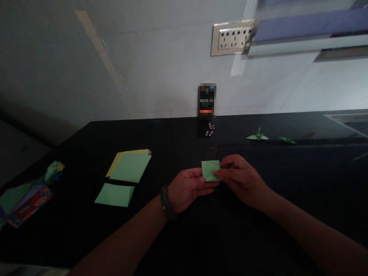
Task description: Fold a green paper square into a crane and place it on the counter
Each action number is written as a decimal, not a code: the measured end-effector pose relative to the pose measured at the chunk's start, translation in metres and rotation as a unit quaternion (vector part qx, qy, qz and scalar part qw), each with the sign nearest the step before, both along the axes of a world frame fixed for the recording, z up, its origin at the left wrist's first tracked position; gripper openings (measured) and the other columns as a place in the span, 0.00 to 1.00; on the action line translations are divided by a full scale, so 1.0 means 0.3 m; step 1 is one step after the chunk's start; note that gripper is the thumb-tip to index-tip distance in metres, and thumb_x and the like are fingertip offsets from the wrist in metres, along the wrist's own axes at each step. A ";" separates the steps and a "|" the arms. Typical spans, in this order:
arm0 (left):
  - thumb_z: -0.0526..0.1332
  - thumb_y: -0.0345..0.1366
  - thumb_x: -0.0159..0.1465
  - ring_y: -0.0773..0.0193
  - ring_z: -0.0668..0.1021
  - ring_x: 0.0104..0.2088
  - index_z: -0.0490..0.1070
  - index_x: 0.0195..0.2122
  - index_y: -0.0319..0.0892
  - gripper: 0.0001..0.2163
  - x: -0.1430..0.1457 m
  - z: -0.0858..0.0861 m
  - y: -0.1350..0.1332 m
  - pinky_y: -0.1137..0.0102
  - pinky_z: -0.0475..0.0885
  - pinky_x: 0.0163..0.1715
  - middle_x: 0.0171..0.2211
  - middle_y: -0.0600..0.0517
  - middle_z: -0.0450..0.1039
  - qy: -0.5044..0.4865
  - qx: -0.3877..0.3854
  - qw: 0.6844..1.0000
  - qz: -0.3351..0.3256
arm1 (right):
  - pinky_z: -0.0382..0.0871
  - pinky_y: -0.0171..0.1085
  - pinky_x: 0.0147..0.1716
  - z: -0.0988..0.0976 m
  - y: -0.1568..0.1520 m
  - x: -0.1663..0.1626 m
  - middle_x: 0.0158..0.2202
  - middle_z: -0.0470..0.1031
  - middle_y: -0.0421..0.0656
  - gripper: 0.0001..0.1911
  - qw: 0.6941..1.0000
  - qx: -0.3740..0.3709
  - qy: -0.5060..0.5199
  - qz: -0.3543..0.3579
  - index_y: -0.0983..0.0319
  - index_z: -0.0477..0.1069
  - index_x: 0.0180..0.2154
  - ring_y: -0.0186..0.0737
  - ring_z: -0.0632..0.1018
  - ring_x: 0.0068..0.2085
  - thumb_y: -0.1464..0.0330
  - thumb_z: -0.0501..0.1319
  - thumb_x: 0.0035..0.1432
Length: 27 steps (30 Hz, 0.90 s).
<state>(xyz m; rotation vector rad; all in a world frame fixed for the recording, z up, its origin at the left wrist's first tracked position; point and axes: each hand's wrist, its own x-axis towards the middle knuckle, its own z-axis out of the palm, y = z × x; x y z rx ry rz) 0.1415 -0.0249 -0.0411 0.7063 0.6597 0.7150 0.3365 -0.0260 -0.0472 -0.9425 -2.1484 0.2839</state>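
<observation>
A small square of folded green paper (211, 170) with diagonal creases is held between my two hands above the dark counter. My left hand (186, 188) pinches its lower left corner, thumb on top and fingers beneath. My right hand (244, 178) grips the right edge between thumb and fingers. To the left lies a folded green sheet (115, 194), and behind it a stack of green and yellow paper (130, 166). Two folded green paper cranes, one crane (258, 136) and another crane (286, 140), rest at the back right.
A phone (206, 101) leans on the wall with a beaded strap (210, 129) before it. Colourful packets and papers (31, 205) lie at the far left of the counter (178, 142). A socket panel (232, 38) is on the wall, and a framed edge (342, 120) shows at the right.
</observation>
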 end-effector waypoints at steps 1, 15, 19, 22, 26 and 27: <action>0.60 0.26 0.54 0.62 0.77 0.40 0.73 0.41 0.37 0.12 -0.002 0.001 0.000 0.70 0.69 0.39 0.41 0.45 0.75 -0.002 0.004 1.000 -0.004 | 0.68 0.39 0.35 0.002 0.001 0.001 0.38 0.65 0.45 0.11 1.000 -0.003 0.005 0.000 0.55 0.74 0.38 0.39 0.69 0.39 0.72 0.56 0.56; 0.60 0.26 0.53 0.61 0.76 0.43 0.73 0.41 0.38 0.14 0.008 0.000 -0.010 0.69 0.68 0.41 0.43 0.45 0.74 0.022 0.026 0.999 -0.008 | 0.68 0.37 0.36 -0.003 -0.016 -0.052 0.38 0.69 0.43 0.04 0.975 -0.172 0.116 -0.082 0.60 0.71 0.29 0.36 0.74 0.36 0.70 0.57 0.55; 0.59 0.25 0.51 0.60 0.77 0.41 0.74 0.39 0.37 0.14 0.014 0.006 -0.010 0.69 0.68 0.40 0.40 0.45 0.76 0.019 0.013 1.000 -0.002 | 0.67 0.35 0.34 0.001 -0.020 -0.055 0.36 0.69 0.43 0.05 0.977 -0.162 0.112 -0.085 0.61 0.71 0.29 0.35 0.73 0.35 0.70 0.57 0.54; 0.57 0.26 0.51 0.61 0.78 0.36 0.73 0.36 0.34 0.12 0.016 0.005 -0.008 0.69 0.69 0.36 0.34 0.44 0.77 0.061 -0.001 0.998 0.006 | 0.67 0.35 0.33 0.010 -0.020 -0.056 0.34 0.69 0.43 0.06 0.978 -0.160 0.105 -0.082 0.62 0.71 0.28 0.35 0.73 0.33 0.71 0.57 0.54; 0.56 0.31 0.54 0.60 0.79 0.29 0.70 0.30 0.35 0.06 0.016 0.001 -0.008 0.69 0.69 0.28 0.28 0.44 0.77 0.145 -0.003 0.989 0.003 | 0.67 0.34 0.32 0.010 -0.015 -0.053 0.32 0.69 0.42 0.06 0.979 -0.155 0.108 -0.079 0.62 0.71 0.27 0.34 0.73 0.32 0.72 0.57 0.54; 0.57 0.33 0.55 0.61 0.79 0.28 0.69 0.30 0.35 0.06 0.016 0.001 -0.008 0.70 0.69 0.27 0.28 0.45 0.77 0.162 0.001 0.987 -0.004 | 0.66 0.33 0.32 0.008 -0.014 -0.052 0.32 0.68 0.42 0.06 0.979 -0.154 0.110 -0.079 0.62 0.71 0.27 0.34 0.73 0.32 0.73 0.57 0.53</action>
